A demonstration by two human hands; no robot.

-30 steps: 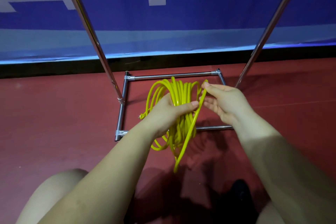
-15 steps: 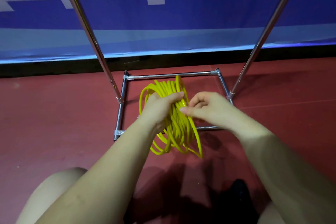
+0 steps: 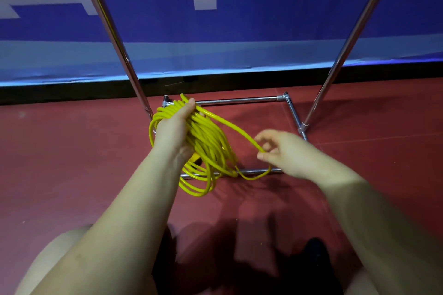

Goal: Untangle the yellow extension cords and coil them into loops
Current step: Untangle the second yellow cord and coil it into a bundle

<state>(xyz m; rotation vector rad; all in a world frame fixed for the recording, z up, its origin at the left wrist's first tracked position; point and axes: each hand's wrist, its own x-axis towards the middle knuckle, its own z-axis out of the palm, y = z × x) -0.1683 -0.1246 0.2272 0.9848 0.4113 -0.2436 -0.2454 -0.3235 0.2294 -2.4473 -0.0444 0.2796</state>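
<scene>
Red floor (image 3: 72, 163) lay below as my left hand (image 3: 175, 127) clenched the coiled yellow cord (image 3: 208, 146) and my right hand (image 3: 285, 153) pinched one loose strand between thumb and fingers.

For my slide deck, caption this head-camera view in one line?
Left hand grips a coiled yellow extension cord while right hand pinches its loose strand above a chrome tube frame.

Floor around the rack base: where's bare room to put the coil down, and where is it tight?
Bare red floor lies left of the metal rack frame, and more lies right of its right upright. Inside the frame, the back right corner is open. It is tight at the frame's left side, where the left hand holds the yellow cord coil, and near the right hand.
</scene>
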